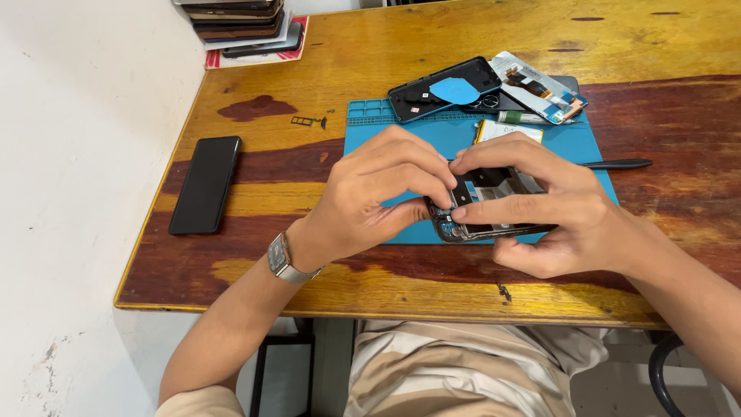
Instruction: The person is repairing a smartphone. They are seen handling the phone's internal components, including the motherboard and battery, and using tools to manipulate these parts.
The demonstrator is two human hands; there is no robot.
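Both hands clamp one opened phone between them, held just above the near edge of a blue work mat. The left hand (378,193), with a wristwatch (282,259) on its wrist, curls around the opened phone (485,202) at its left end, fingers bent over the top and thumb tucked underneath. The right hand (540,212) grips the right end, index finger stretched across the exposed insides and thumb below the frame. Fingers cover most of the phone, so only a strip of dark frame and some grey and black inner parts show; what the fingertips press on cannot be made out. The blue work mat (370,139) lies on a worn wooden table (656,100), glossy yellow and reddish brown. At the far end of the mat sit a black phone back with a blue patch (444,89), a loose screen assembly (538,87) and a small tube (521,117), partly overlapping so their edges are hard to separate. A black stylus-like tool (617,164) lies to the right of the mat. To the left, well apart from the hands, an intact black phone (205,184) lies face up, with a tiny tray part (302,120) beyond it. A stack of phones (243,23) at the far left corner is cut off by the top edge. A white wall runs along the left side, and the person's striped clothing shows below the table.
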